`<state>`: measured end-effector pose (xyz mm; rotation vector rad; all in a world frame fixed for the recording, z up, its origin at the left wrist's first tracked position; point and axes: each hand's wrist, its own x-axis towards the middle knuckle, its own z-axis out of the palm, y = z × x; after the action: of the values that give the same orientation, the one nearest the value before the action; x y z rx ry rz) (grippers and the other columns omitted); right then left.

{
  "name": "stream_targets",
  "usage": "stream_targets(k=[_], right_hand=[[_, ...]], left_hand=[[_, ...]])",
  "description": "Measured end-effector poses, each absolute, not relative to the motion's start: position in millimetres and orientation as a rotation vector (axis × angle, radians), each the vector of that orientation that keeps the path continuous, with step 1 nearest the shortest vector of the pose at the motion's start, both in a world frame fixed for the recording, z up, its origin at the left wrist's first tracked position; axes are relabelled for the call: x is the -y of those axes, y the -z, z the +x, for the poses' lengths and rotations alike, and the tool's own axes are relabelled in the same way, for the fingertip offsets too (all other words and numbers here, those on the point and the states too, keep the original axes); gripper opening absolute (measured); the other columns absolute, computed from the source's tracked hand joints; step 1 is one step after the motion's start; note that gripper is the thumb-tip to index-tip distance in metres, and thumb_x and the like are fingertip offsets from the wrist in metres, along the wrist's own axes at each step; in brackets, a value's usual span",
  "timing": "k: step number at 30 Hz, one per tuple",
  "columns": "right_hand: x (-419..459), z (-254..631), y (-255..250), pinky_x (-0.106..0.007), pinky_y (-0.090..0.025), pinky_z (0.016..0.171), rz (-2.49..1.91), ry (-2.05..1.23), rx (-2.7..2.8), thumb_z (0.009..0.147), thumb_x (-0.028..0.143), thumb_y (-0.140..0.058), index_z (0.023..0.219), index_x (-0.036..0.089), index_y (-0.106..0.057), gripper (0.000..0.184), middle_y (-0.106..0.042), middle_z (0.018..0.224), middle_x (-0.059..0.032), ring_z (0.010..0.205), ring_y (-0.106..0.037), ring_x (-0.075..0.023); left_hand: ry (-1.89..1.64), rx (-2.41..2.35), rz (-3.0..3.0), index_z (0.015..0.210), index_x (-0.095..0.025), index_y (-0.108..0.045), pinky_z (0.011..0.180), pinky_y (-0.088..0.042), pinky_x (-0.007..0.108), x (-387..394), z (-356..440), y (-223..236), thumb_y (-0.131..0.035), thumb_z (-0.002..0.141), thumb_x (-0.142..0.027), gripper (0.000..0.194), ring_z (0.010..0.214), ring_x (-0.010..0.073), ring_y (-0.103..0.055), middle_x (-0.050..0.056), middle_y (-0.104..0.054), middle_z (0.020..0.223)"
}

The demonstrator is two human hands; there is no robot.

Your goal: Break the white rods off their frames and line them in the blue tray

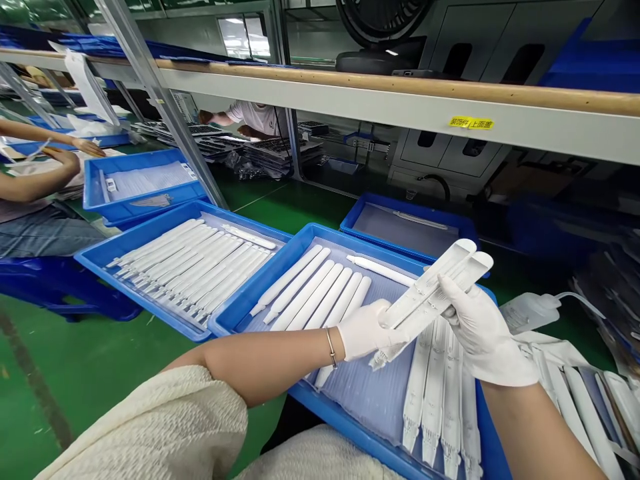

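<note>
My gloved left hand (367, 330) and my gloved right hand (483, 327) hold a pair of long white plastic strips (425, 287) over a blue tray. The strips lie against each other, slanting up to the right, with rounded far ends and moulded details on the visible faces. My left fingers close on the lower part, my right on the upper part. Inside the blue tray (260, 283), several smooth white strips (330, 300) lie on the left. Other strips (435, 393) with moulded faces up lie on the right, partly hidden by my right hand.
Another blue tray (145, 300) full of white strips sits to the left. A third tray (410, 250) stands behind. At right are a squeeze bottle (530, 310) and more strips (585, 400). A shelf beam (350, 97) crosses ahead. Co-workers' hands (65, 157) show left.
</note>
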<state>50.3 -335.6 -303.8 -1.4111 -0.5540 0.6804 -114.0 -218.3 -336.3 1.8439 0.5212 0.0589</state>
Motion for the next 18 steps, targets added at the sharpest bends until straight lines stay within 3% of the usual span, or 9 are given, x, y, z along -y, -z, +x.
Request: stream_targets(k=[3,8,13,15,18], right_hand=[[335,52,304,-0.024,-0.038,0.049,-1.398,-0.699,0.513,0.069,0.054,-0.086,0.086,0.019,-0.070,0.042,-0.051,0.068,0.0005,0.058,-0.038,-0.0103],[333,51,304,-0.023,-0.041,0.050,-1.369,-0.683,0.496,0.064,0.051,-0.090,0.082,0.019,-0.070,0.042,-0.052,0.066,0.0010,0.057,-0.041,-0.0098],[333,51,307,-0.023,-0.044,0.051,-1.386,-0.686,0.544,0.069,0.052,-0.087,0.087,0.020,-0.073,0.039,-0.059,0.070,0.0000,0.057,-0.045,-0.0102],[333,50,307,-0.026,-0.051,0.057,-1.393,-0.669,0.565,0.071,0.052,-0.085,0.095,0.022,-0.075,0.040,-0.067,0.080,-0.0026,0.065,-0.056,-0.0146],[334,47,304,-0.035,-0.059,0.074,-1.394,-0.648,0.566,0.073,0.051,-0.084,0.105,0.023,-0.076,0.043,-0.073,0.106,-0.0067,0.093,-0.069,-0.0261]], left_hand=[[-0.071,-0.557,1.947,0.095,-0.017,-0.060,0.055,-0.042,0.023,219,-113,335,-0.072,0.077,-0.048,0.038,0.068,0.0155,-0.062,0.002,-0.067,0.076],[-0.136,-0.757,2.056,0.101,-0.017,-0.062,0.060,-0.044,0.027,221,-113,345,-0.076,0.070,-0.059,0.054,0.076,0.0209,-0.064,0.006,-0.068,0.085],[-0.134,-0.642,2.139,0.112,-0.019,-0.065,0.068,-0.047,0.028,222,-113,340,-0.071,0.076,-0.055,0.051,0.087,0.0243,-0.068,0.006,-0.071,0.096],[-0.116,-0.699,2.125,0.115,-0.017,-0.064,0.068,-0.048,0.029,222,-114,337,-0.071,0.076,-0.055,0.055,0.088,0.0253,-0.069,0.007,-0.072,0.097],[-0.083,-0.679,2.008,0.114,-0.016,-0.066,0.069,-0.050,0.027,222,-114,338,-0.073,0.075,-0.050,0.052,0.091,0.0250,-0.069,0.008,-0.073,0.099]])
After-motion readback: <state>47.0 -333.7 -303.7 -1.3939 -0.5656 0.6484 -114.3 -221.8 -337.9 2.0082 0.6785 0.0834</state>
